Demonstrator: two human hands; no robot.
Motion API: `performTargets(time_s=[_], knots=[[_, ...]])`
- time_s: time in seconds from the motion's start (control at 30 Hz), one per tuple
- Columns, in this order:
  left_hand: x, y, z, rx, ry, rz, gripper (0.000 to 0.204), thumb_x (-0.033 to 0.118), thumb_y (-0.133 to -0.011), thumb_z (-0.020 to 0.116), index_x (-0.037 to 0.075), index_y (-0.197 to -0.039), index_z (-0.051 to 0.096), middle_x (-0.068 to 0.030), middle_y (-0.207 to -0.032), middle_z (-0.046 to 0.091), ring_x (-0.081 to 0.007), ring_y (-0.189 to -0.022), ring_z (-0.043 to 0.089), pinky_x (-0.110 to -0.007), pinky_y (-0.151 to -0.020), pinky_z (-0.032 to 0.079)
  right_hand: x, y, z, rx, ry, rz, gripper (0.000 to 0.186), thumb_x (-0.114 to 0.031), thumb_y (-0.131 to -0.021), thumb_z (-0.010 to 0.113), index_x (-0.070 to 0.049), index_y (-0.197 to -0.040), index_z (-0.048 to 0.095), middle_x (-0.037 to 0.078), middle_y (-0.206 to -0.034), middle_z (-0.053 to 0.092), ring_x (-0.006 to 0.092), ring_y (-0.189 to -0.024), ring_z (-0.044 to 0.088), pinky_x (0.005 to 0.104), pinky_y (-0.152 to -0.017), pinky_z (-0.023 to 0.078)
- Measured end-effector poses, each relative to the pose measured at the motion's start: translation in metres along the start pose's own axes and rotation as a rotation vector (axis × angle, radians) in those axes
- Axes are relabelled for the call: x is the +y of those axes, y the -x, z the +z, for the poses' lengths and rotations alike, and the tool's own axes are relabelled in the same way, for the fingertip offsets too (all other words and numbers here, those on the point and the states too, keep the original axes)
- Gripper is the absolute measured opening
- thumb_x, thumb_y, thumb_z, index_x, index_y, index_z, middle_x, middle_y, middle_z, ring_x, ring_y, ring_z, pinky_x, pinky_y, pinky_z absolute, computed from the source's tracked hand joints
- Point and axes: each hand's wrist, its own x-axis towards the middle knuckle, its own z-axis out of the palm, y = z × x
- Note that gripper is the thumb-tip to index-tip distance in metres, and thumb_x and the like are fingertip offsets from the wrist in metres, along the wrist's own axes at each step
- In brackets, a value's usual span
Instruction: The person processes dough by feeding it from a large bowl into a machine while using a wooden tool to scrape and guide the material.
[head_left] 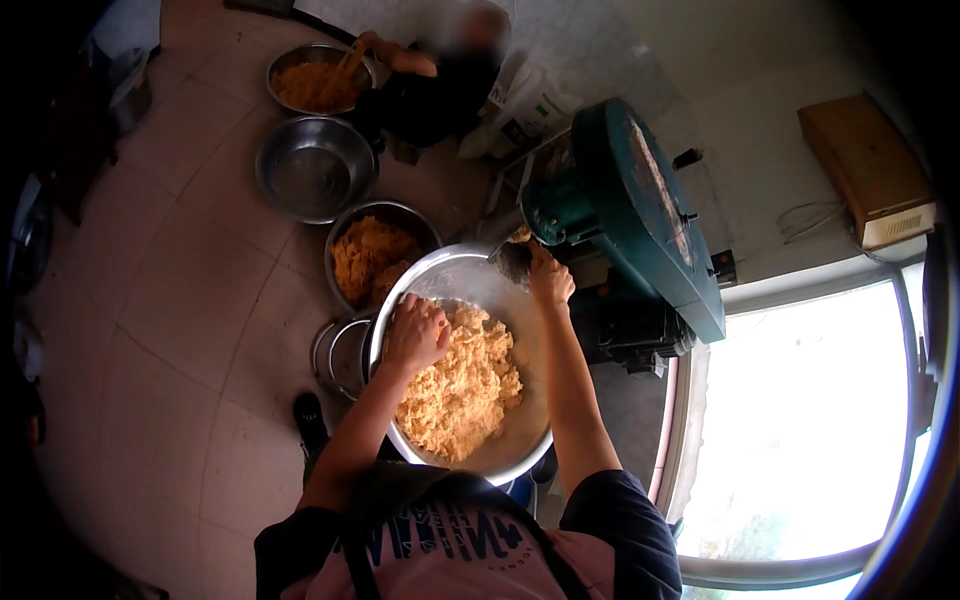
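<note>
Crumbly orange dough (460, 385) sits in a wide metal basin (498, 292) directly before the person, close beside the green motor-driven machine (640, 210); placement probably shortens reach and catches crumbs. Left hand (415, 335) at the dough's upper-left edge, fingers curled; cannot tell whether grip encloses a lump. Right hand (550, 277) at machine's mouth; fingertips obscured, grip undetermined.

Dough (455, 390) lies in a basin (528, 350), with a machine (640, 215) to its right and three bowls (316, 168) ahead, leftward.
</note>
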Motion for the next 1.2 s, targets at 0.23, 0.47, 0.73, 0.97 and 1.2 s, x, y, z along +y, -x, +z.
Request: performTargets(time_s=[0.23, 0.47, 0.73, 0.97, 1.2], knots=[[0.003, -0.001, -0.003, -0.024, -0.023, 0.035, 0.013, 0.018, -0.076, 0.063, 0.005, -0.078, 0.061, -0.0113, -0.092, 0.058, -0.0293, -0.098, 0.048, -0.042, -0.085, 0.041, -0.020, 0.010, -0.012, -0.012, -0.054, -0.014, 0.022, -0.038, -0.088, 0.052, -0.026, -0.100, 0.066, 0.018, -0.084, 0.068, 0.0420, -0.082, 0.064, 0.0524, -0.072, 0.052], [0.005, -0.003, -0.008, -0.110, -0.015, -0.012, 0.015, 0.019, -0.079, 0.062, 0.005, -0.083, 0.064, -0.0133, -0.094, 0.059, -0.0292, -0.100, 0.049, -0.041, -0.089, 0.042, -0.003, 0.004, 0.019, 0.076, -0.155, 0.071, 0.022, -0.037, -0.089, 0.050, -0.021, -0.095, 0.065, 0.019, -0.081, 0.067, 0.0424, -0.076, 0.064, 0.0531, -0.067, 0.052], [0.000, -0.004, 0.006, 0.065, -0.013, 0.113, 0.012, 0.014, -0.077, 0.064, 0.006, -0.074, 0.056, -0.0111, -0.085, 0.058, -0.0304, -0.087, 0.051, -0.041, -0.082, 0.043, -0.006, -0.002, 0.021, 0.020, -0.123, 0.034, 0.021, -0.035, -0.088, 0.051, -0.027, -0.099, 0.068, 0.021, -0.083, 0.067, 0.0423, -0.079, 0.065, 0.0518, -0.073, 0.053], [-0.003, -0.006, 0.002, 0.055, -0.017, 0.090, 0.014, 0.012, -0.077, 0.066, 0.007, -0.078, 0.053, -0.0110, -0.083, 0.056, -0.0332, -0.086, 0.050, -0.044, -0.081, 0.041, 0.013, 0.047, -0.018, 0.099, -0.335, -0.008, 0.033, -0.031, -0.085, 0.059, -0.013, -0.112, 0.063, 0.022, -0.081, 0.066, 0.0400, -0.076, 0.065, 0.0485, -0.067, 0.053], [0.005, -0.006, 0.012, -0.163, -0.099, -0.089, 0.028, 0.028, -0.079, 0.068, 0.005, -0.090, 0.054, -0.0143, -0.094, 0.056, -0.0336, -0.095, 0.050, -0.045, -0.086, 0.039, 0.125, 0.182, -0.015, 0.014, -0.607, 0.142, 0.033, -0.028, -0.087, 0.062, -0.008, -0.113, 0.062, 0.018, -0.074, 0.065, 0.0345, -0.068, 0.065, 0.0391, -0.062, 0.052]])
